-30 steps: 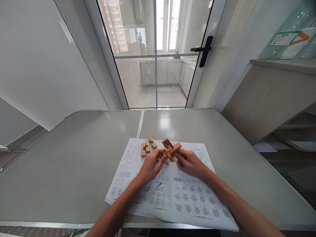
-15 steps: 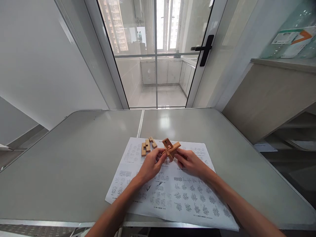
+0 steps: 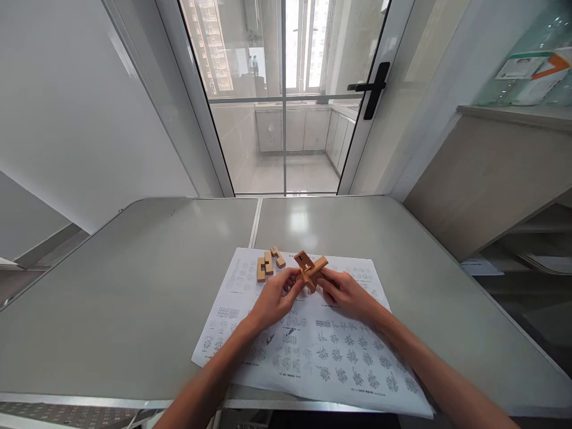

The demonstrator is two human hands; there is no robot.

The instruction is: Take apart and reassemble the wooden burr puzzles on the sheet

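Head view: at the left, three loose wooden blocks [image 3: 269, 269] lie on a printed sheet [image 3: 313, 363], just beyond the left hand [image 3: 276, 297], whose thumb and fingers pinch the left side of a crossed wooden assembly [image 3: 318, 266]. This sits between both hands, over the sheet, its right side held in the right hand's [image 3: 345, 293] fingertips.

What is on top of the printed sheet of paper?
Three loose wooden pieces rest on the sheet, toward its far left corner. Over it, the left hand and right hand hold a wooden assembly. Any print beneath hands and pieces is covered.
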